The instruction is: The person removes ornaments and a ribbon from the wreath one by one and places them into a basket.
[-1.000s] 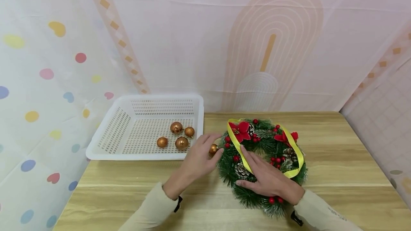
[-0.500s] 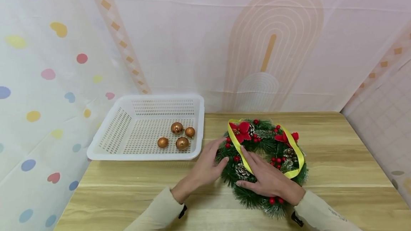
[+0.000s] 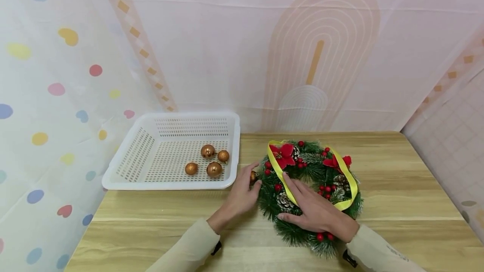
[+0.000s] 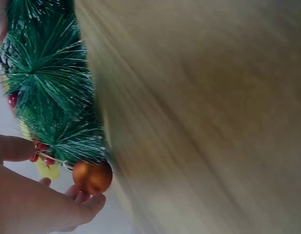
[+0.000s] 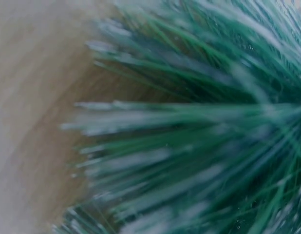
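A green Christmas wreath (image 3: 293, 232) lies on the table, trimmed with red poinsettias (image 3: 282, 155), berries and frosted pinecones (image 3: 285, 201). Across it runs a loop of yellow ribbon (image 3: 352, 181). At the wreath's left edge sits a copper bauble (image 4: 93, 176), largely hidden by the hand in the head view. The fingertips of my left hand (image 3: 242, 192) touch this bauble, while the thumb stands apart from it. My right hand (image 3: 315, 209) rests flat on the wreath and ribbon with straight fingers. Only blurred green needles and tabletop show in the right wrist view.
A white plastic basket (image 3: 170, 185) stands to the left, with several copper baubles (image 3: 214, 170) in its right part. The wooden table (image 3: 401, 196) extends right of the wreath. Behind it hangs a patterned cloth backdrop (image 3: 227, 53).
My left hand moved right to the wreath's edge, covering the bauble, then drew slightly back so part of it shows between thumb and fingers. My right hand stayed in place.
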Demonstrator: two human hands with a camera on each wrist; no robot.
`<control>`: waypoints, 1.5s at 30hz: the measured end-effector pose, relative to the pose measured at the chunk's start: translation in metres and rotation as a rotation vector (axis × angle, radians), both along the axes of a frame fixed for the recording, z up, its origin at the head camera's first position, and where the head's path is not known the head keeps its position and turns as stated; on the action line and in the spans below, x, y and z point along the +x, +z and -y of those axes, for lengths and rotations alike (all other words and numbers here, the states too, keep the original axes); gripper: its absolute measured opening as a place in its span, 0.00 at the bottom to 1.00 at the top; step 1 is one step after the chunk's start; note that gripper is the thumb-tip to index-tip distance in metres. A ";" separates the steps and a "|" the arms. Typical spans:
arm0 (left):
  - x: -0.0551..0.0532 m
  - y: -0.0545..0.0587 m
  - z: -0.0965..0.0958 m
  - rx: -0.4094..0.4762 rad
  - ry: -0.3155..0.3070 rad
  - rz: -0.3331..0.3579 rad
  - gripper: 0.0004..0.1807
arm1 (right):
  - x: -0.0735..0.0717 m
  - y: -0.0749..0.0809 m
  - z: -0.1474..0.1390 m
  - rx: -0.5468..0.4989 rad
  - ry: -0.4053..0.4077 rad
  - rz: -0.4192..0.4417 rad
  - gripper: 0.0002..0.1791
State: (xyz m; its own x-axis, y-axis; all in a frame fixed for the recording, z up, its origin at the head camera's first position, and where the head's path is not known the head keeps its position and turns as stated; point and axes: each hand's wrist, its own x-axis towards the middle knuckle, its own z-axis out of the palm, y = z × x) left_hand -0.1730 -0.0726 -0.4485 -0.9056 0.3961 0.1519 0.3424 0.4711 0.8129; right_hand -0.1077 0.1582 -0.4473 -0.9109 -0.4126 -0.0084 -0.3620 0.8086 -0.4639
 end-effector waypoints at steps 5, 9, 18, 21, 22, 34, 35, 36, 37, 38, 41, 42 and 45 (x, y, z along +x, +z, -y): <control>-0.004 -0.007 0.000 0.002 0.033 0.087 0.28 | 0.001 0.000 0.000 0.003 0.002 -0.003 0.55; -0.007 -0.008 0.001 0.013 0.031 0.131 0.28 | 0.001 -0.001 0.000 0.001 0.006 -0.009 0.54; -0.011 -0.005 -0.001 0.013 0.050 0.167 0.28 | 0.000 0.000 0.000 0.004 0.006 -0.018 0.54; -0.012 -0.005 -0.001 0.007 0.059 0.160 0.28 | 0.000 0.000 0.000 0.002 0.006 -0.019 0.54; -0.012 -0.005 -0.001 0.007 0.062 0.164 0.28 | -0.001 0.000 0.000 0.001 0.006 -0.019 0.54; -0.006 -0.006 -0.002 0.070 0.106 0.173 0.25 | 0.000 -0.001 0.000 0.006 0.007 -0.019 0.55; -0.006 -0.006 -0.003 0.079 0.111 0.165 0.25 | 0.000 -0.001 0.000 0.007 0.004 -0.014 0.55; -0.004 -0.006 -0.004 0.094 0.115 0.156 0.24 | 0.000 -0.001 0.000 0.006 0.003 -0.010 0.55; -0.004 -0.006 -0.004 0.104 0.120 0.149 0.24 | 0.000 0.000 0.000 0.008 0.001 -0.005 0.55; -0.003 -0.006 -0.005 0.110 0.124 0.140 0.24 | 0.000 0.000 0.000 0.002 0.002 -0.002 0.55; -0.001 -0.005 -0.007 0.123 0.137 0.110 0.23 | 0.000 0.000 -0.001 0.003 0.001 0.004 0.55; 0.000 -0.005 -0.008 0.125 0.141 0.104 0.23 | 0.000 0.000 -0.001 0.003 0.003 0.004 0.55; 0.002 -0.005 -0.009 0.135 0.147 0.093 0.23 | 0.000 0.000 -0.001 0.012 0.002 0.005 0.55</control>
